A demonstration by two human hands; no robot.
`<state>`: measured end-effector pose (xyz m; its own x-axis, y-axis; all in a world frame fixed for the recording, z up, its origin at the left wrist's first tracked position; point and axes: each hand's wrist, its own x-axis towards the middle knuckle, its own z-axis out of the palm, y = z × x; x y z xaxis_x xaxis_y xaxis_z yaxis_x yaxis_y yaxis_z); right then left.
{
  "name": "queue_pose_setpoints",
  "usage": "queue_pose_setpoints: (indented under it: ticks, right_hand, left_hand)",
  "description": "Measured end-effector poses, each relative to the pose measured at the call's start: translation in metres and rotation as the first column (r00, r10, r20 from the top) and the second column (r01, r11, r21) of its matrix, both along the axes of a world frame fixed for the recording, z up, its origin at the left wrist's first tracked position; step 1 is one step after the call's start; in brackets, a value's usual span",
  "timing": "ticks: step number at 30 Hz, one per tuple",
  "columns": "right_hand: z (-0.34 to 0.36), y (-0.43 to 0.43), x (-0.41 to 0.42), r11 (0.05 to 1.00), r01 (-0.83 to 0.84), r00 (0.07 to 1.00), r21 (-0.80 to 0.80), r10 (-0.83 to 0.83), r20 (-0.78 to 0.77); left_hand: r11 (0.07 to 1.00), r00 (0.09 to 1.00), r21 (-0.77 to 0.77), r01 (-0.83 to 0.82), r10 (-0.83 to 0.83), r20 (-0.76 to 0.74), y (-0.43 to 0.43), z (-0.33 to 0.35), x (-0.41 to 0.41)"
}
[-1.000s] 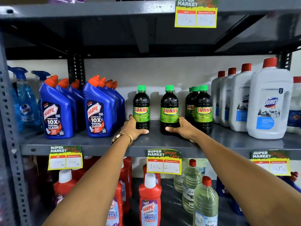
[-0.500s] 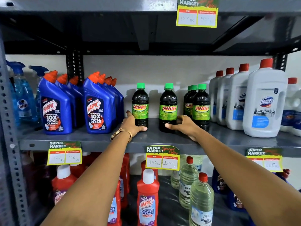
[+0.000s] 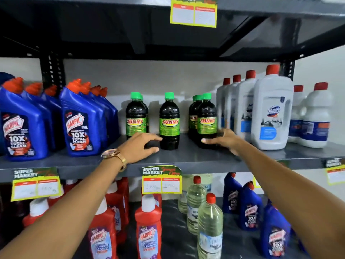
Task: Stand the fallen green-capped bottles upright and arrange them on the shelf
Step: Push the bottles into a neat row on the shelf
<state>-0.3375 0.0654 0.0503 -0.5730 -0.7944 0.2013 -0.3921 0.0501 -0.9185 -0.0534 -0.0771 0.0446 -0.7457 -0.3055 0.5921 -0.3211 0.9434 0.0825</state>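
Several dark green-capped bottles stand upright on the grey middle shelf (image 3: 186, 158). The left bottle (image 3: 136, 116) has another right behind it. One bottle (image 3: 169, 120) stands alone in the middle. On the right, a front bottle (image 3: 207, 120) has two more (image 3: 194, 116) behind it. My left hand (image 3: 140, 146), with a gold watch on its wrist, hides the left bottle's base; its spread thumb and forefinger reach the middle bottle's foot. My right hand (image 3: 223, 139) cups the base of the right front bottle, thumb across its front.
Blue Harpic bottles (image 3: 80, 126) crowd the shelf's left side, and white red-capped Domex bottles (image 3: 270, 113) the right. Price tags (image 3: 161, 180) hang from the shelf's front edge. On the shelf below stand red Harpic bottles (image 3: 148, 230) and clear bottles (image 3: 210, 228).
My left hand has slid right from the left bottle's base towards the middle bottle. My right hand has moved from the middle bottle to the right front bottle. The camera has come closer.
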Motion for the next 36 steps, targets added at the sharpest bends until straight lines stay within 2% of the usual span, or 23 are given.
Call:
queue_pose_setpoints:
  ticks: [4,10,14,17,24,36]
  right_hand:
    - [-0.006,-0.010,-0.006,0.997,-0.009,0.996,-0.078,0.002,-0.088]
    - [-0.009,-0.013,-0.012,0.991,-0.097,0.993,-0.091,0.091,-0.078]
    - [-0.011,-0.013,-0.015,0.989,-0.107,0.993,-0.103,0.101,-0.060]
    - [-0.010,-0.014,-0.014,0.990,-0.090,0.993,-0.106,0.080,-0.089]
    - [-0.012,-0.014,-0.010,0.997,-0.043,0.969,-0.061,0.027,-0.245]
    - [-0.013,-0.013,-0.010,0.991,-0.102,0.980,-0.081,0.086,-0.178]
  left_hand:
    - [0.984,0.985,0.178,0.003,-0.033,0.169,-0.004,0.000,-0.003]
    - [0.965,0.980,0.263,-0.017,-0.036,0.194,-0.006,0.001,-0.004]
    - [0.935,0.955,0.354,-0.017,-0.090,0.282,-0.001,-0.002,0.001]
    - [0.934,0.942,0.355,-0.038,-0.086,0.326,0.002,-0.004,0.001]
    - [0.928,0.952,0.370,-0.034,-0.082,0.295,0.003,-0.006,0.001]
    - [0.924,0.955,0.379,-0.039,-0.078,0.286,0.004,-0.005,0.001]
